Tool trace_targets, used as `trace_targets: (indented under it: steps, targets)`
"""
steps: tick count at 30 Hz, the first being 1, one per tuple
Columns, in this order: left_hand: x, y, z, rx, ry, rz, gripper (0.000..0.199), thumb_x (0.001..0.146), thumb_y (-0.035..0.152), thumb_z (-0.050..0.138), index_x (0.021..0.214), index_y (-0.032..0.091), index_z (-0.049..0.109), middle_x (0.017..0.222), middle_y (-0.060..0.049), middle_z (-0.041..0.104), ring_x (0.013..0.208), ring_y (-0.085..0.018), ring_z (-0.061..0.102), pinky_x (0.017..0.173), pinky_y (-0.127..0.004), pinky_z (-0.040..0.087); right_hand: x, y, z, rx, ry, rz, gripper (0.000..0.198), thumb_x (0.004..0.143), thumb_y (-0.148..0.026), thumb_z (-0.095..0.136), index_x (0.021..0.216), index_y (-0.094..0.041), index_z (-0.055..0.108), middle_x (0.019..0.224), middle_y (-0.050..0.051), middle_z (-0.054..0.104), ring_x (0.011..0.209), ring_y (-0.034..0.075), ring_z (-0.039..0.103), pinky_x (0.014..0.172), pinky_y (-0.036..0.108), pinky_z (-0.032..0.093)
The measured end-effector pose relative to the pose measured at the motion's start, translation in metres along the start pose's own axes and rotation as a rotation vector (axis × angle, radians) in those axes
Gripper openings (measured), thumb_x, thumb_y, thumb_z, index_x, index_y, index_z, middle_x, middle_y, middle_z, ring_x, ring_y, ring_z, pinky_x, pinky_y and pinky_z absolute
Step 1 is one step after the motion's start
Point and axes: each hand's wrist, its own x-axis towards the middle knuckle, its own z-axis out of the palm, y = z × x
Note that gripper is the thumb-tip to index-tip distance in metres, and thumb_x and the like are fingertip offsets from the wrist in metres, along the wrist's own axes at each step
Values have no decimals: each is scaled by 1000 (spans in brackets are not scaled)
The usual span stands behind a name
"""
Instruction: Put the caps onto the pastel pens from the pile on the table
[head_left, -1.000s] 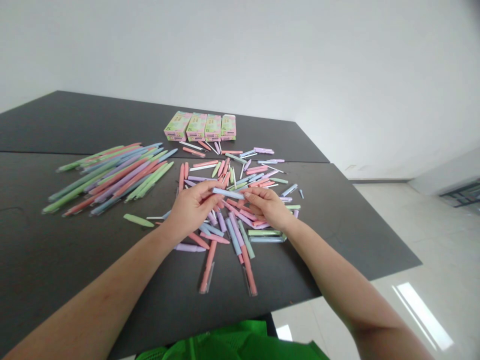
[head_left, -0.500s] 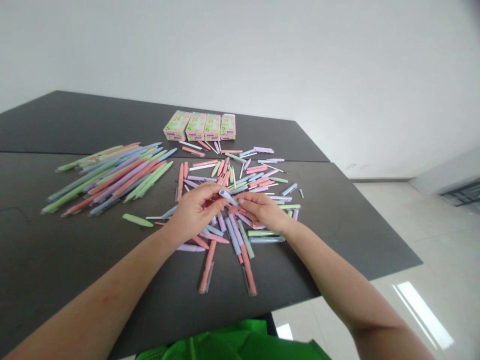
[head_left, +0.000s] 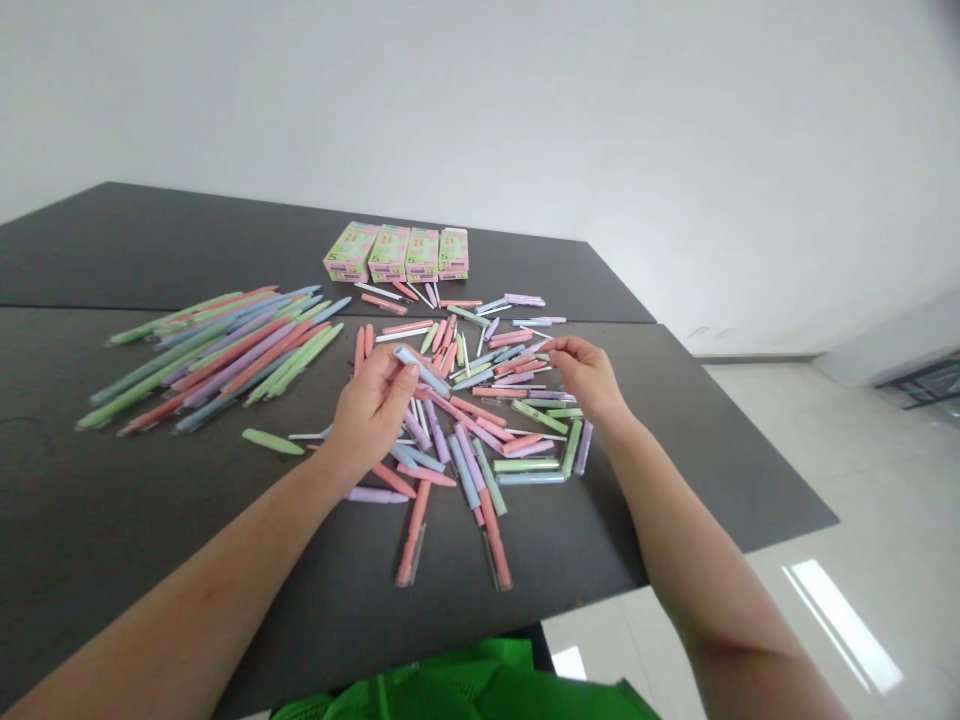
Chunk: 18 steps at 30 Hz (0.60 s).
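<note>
Blue pen tube (head_left: 424, 369) is in the left hand (head_left: 371, 405) only now. Half a second ago both hands were on it, and the right hand (head_left: 589, 375) has since come off and gone over to the right side of the clutter. So, the way I read it, the two-handed bit on this piece is paused or over, and the left is just hanging onto it while the right deals with something else.

The tube itself: pale blue, slim, held up off the bench (head_left: 337, 560) and pinched between thumb and fingers. It's tilted, upper end pointing left and away, lower end down to the right. That upper end looks round and maybe hollow, but it's too small to swear to.

Right fingers are bunched close together, low over some loose pen parts (head_left: 526, 464). Can't tell if they've actually got hold of anything or are only touching, sorry. Those parts are scattered all around and under both hands: red, purple, green and blue pieces, with thin white sticks (head_left: 400, 337) mixed in.

Off to the left, well apart from the mess, there's a pile of longer pens (head_left: 232, 355) all lying roughly the same way. Past all that, four pink and green boxes (head_left: 388, 250) sit in a row.
</note>
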Motion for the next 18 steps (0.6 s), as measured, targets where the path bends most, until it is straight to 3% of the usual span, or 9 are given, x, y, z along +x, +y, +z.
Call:
trace_targets:
  steps: [3, 8, 13, 18]
  targets:
    - [0, -4, 0, -24, 22, 4, 24, 96, 42, 46, 100, 19, 51, 95, -5, 67, 81, -17, 68, 78, -34, 59, 0, 3, -6, -324, 59, -66, 24, 75, -29, 56, 86, -16, 73, 79, 3, 69, 65, 14, 55, 63, 26, 42]
    - [0, -6, -1, -28, 17, 1, 25, 96, 44, 43, 100, 20, 49, 93, -5, 67, 77, -17, 69, 73, -32, 59, -4, 0, -2, -701, -123, -138, 22, 78, -27, 59, 90, -22, 77, 95, 4, 73, 76, 18, 62, 72, 29, 44]
    - [-1, -6, 0, -28, 12, -22, 25, 96, 44, 43, 102, 20, 49, 92, -4, 66, 74, -15, 69, 69, -29, 59, -4, 0, 8, -803, -182, -169, 22, 82, -25, 57, 91, -23, 76, 102, 4, 74, 87, 20, 65, 75, 29, 45]
    - [-1, -6, 0, -43, -26, -26, 26, 97, 44, 42, 102, 19, 49, 92, -4, 64, 79, -16, 69, 69, -28, 59, -2, -4, 14, -824, -226, -182, 13, 79, -25, 61, 82, -21, 74, 97, 4, 74, 80, 19, 64, 70, 28, 44]
